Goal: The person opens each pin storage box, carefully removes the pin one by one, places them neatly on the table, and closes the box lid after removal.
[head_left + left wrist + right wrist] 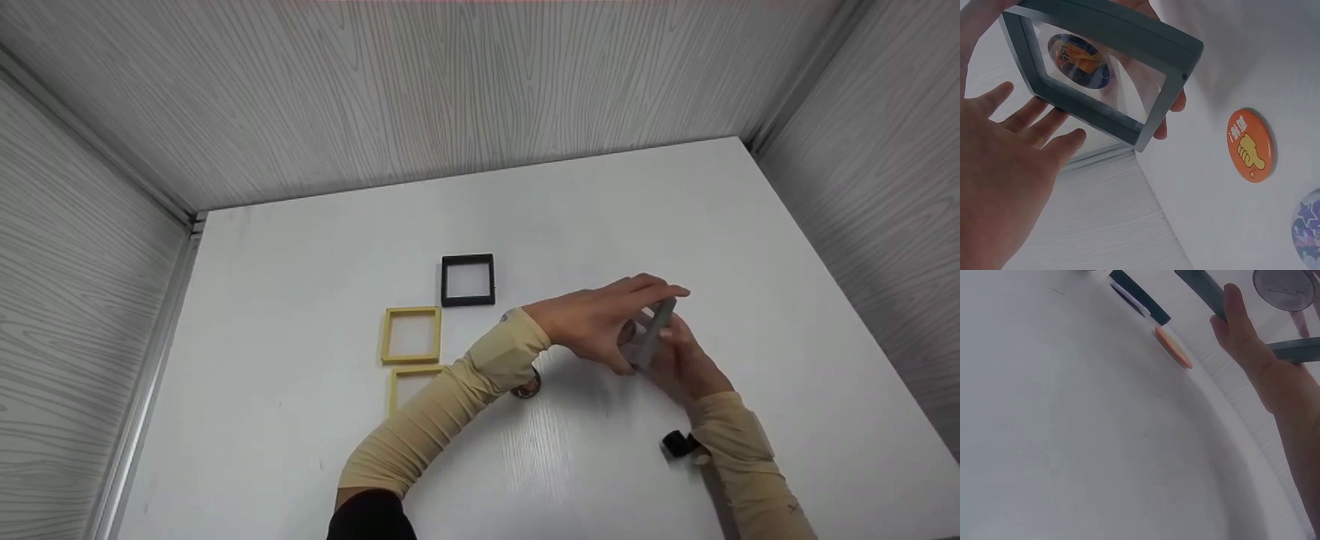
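Both my hands hold a grey-green square display frame [1117, 28] with clear film across it, raised and tilted above the right part of the table. A round badge [1079, 61] with dark blue and orange colours sits against the film. My left hand [600, 319] spans the frame from the left, thumb at one edge and fingers at another. From the right, my right hand [694, 367] grips the opposite side, its thumb along the rim in the right wrist view. On the table below lie an orange badge [1249, 145] with a yellow pointing hand and a purple badge [1310, 230].
A black square frame [468, 301] lies mid-table, with a yellow frame [411, 359] left of it. A second yellow frame [393, 394] is partly under my left sleeve. Near that forearm is a dark-rimmed round item [527, 384]. Wood-grain panels [450, 90] enclose the table.
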`<state>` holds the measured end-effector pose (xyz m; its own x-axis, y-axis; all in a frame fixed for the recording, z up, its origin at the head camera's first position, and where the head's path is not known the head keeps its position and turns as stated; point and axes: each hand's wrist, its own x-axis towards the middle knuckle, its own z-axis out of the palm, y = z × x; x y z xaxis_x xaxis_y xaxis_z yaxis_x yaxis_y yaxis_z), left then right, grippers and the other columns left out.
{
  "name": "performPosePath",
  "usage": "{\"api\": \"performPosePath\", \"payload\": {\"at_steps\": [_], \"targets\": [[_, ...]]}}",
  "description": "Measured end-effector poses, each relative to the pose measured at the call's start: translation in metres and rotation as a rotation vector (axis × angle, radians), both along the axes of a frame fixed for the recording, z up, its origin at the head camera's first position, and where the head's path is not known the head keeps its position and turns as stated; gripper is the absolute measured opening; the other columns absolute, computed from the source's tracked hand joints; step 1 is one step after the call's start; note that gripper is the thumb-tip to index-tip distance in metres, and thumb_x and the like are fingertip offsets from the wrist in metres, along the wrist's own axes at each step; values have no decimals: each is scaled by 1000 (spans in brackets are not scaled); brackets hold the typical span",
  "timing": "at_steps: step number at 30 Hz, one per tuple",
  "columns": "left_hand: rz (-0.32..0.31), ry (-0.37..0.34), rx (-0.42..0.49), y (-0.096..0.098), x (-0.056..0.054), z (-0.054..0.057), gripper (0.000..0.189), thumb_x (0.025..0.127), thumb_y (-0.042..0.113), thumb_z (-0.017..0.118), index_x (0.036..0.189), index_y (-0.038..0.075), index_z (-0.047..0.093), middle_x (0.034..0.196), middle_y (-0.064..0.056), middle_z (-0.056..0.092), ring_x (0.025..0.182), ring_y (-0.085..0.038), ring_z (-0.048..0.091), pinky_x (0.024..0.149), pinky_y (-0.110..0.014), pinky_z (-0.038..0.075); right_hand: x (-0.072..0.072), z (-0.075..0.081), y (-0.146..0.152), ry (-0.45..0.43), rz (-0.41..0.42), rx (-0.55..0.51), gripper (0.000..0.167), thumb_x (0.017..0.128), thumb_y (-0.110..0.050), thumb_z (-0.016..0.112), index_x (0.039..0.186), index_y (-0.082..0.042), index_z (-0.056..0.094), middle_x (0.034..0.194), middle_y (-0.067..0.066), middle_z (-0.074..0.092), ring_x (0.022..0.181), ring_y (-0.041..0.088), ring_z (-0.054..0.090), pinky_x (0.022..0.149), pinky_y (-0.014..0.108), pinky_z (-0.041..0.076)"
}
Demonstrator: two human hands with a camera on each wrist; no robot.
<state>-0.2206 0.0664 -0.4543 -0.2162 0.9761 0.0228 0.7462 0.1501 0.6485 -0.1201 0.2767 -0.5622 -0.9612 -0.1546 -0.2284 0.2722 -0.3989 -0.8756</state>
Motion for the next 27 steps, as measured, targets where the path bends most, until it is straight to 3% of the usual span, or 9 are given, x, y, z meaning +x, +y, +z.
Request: {"api": "performPosePath", "payload": {"at_steps": [5, 11, 19, 24, 27], "targets": [[0, 14, -2, -1, 0, 2, 111, 76, 28, 90, 166, 30, 26, 164, 3, 31, 142, -6, 40, 103, -19, 48, -2, -3, -4, 24, 13, -23, 55, 100, -23, 45, 154, -34, 42, 150, -6, 57, 113, 11, 67, 92, 27, 59], [-7, -16, -1, -5, -4, 6, 112, 76, 35, 95, 166, 31, 28, 163, 1, 31, 144, -12, 43, 103, -19, 50, -2, -3, -1, 27, 23, -52, 55, 101, -23, 47, 155, -32, 40, 152, -7, 57, 121, 12, 66, 96, 30, 59], [-1, -82, 44, -4, -16, 4, 112, 74, 33, 98, 165, 27, 32, 161, -1, 32, 141, -6, 44, 112, -23, 48, -5, -5, 4, 67, 92, -349, 41, 108, -10, 36, 141, -21, 57, 129, 0, 74, 111, 12, 72, 94, 27, 60], [11, -78, 20, -2, -20, 2, 111, 75, 32, 97, 165, 26, 32, 161, 0, 33, 140, -4, 45, 112, -21, 47, -10, -7, 4, 42, 138, -422, 41, 112, -13, 32, 149, -19, 50, 137, 6, 69, 118, 16, 69, 98, 29, 59], [19, -82, 21, -3, -22, 3, 110, 75, 31, 96, 165, 26, 32, 160, -2, 34, 140, -5, 46, 113, -24, 48, -12, -8, 6, 43, 157, -407, 45, 114, -16, 29, 156, -19, 45, 145, 6, 65, 127, 17, 65, 104, 29, 56]]}}
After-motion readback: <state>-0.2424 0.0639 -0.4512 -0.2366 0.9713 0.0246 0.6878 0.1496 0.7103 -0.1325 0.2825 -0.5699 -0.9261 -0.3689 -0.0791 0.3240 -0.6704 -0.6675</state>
